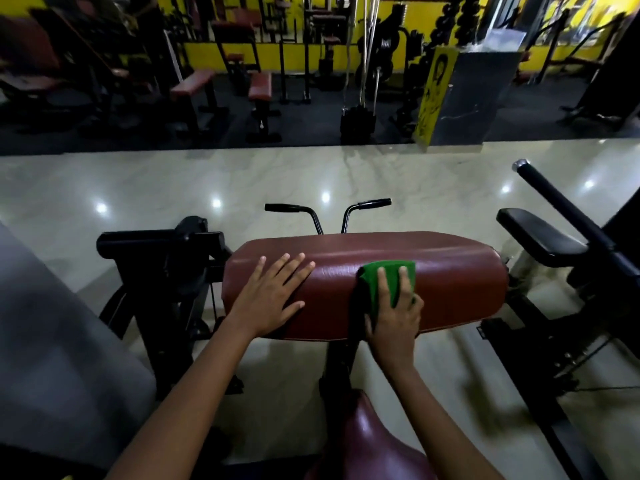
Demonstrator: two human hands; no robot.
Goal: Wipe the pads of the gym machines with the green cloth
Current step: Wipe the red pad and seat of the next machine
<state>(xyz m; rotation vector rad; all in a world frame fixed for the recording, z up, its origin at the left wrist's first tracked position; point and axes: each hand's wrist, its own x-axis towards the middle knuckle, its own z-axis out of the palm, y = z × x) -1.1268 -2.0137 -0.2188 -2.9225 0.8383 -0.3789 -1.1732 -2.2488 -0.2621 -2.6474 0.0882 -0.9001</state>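
Gleaming marble floor (294, 174), gym bkgd

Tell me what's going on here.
A person is wiping a gym machine's maroon pad. The right hand presses the folded green cloth onto the top of the pad, right of its middle. The left hand rests flat on the pad's left part, fingers spread, holding nothing. A second maroon pad sits nearer the camera, and a black pad to the right, both untouched.

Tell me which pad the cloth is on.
The wide maroon pad under both hands, below the two handles. The green cloth lies on it; the black pad at right and the nearer maroon seat are bare.
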